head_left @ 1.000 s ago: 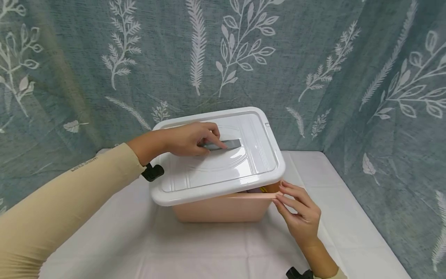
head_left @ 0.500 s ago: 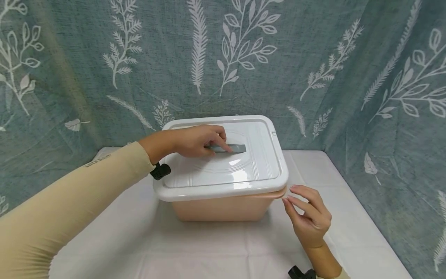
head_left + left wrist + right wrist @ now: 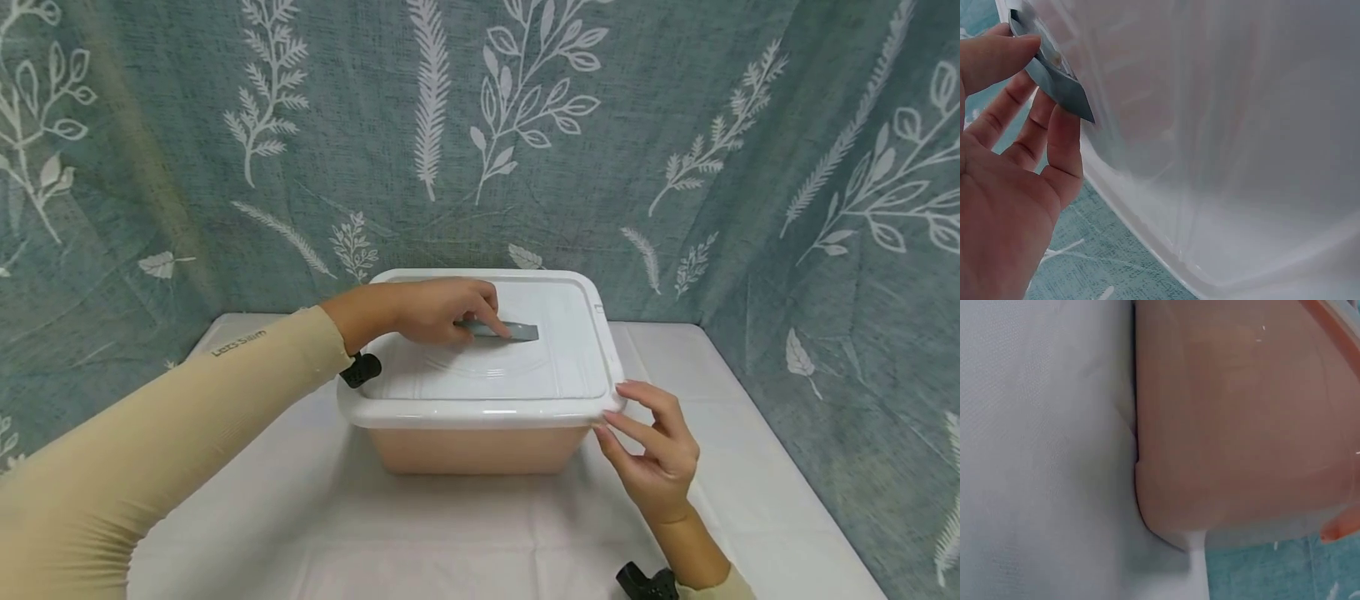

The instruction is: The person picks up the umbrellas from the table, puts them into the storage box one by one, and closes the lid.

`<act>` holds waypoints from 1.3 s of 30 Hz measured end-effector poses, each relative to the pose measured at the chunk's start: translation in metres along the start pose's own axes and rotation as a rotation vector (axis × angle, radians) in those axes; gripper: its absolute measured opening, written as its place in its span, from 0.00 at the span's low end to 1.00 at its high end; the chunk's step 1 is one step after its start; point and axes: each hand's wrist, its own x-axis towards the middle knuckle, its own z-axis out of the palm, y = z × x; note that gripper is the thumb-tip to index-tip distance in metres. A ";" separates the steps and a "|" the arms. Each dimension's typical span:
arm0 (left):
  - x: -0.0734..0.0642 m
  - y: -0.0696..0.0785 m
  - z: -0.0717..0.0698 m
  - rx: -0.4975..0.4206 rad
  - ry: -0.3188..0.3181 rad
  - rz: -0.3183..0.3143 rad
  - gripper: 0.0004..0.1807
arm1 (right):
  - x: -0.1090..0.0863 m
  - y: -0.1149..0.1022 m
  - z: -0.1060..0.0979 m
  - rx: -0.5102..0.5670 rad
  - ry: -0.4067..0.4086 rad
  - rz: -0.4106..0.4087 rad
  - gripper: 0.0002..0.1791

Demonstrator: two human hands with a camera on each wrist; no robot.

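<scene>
A white plastic lid [image 3: 480, 383] lies level over a peach storage box [image 3: 480, 452], hiding whatever is inside. My left hand [image 3: 442, 310] grips the grey handle [image 3: 522, 332] in the middle of the lid. In the left wrist view, the thumb and fingers of that hand [image 3: 1016, 181] close around the same handle [image 3: 1063, 90]. At the front right corner, my right hand [image 3: 652, 450] pinches the lid's edge, with the thumb low at the rim and two fingertips higher up. The right wrist view shows only the side of the box [image 3: 1241, 425].
The box stands on a table with a white cloth [image 3: 420, 533]. Behind and to the right hangs a green-blue curtain [image 3: 360, 125] with white leaf patterns, close to the back of the box.
The lid has come down from a tilt and turned square onto the box, covering the gap at the front right. My right hand left the box's rim briefly and came back at the lid's corner.
</scene>
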 end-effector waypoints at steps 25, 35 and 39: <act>0.006 -0.007 0.009 -0.048 -0.046 -0.045 0.28 | 0.000 0.005 0.000 -0.109 -0.136 0.062 0.16; 0.005 -0.008 0.012 -0.047 -0.047 -0.078 0.27 | -0.005 0.006 0.000 -0.115 -0.151 0.076 0.15; 0.003 -0.006 0.012 -0.041 -0.042 -0.082 0.27 | -0.007 0.006 0.000 -0.126 -0.154 0.078 0.15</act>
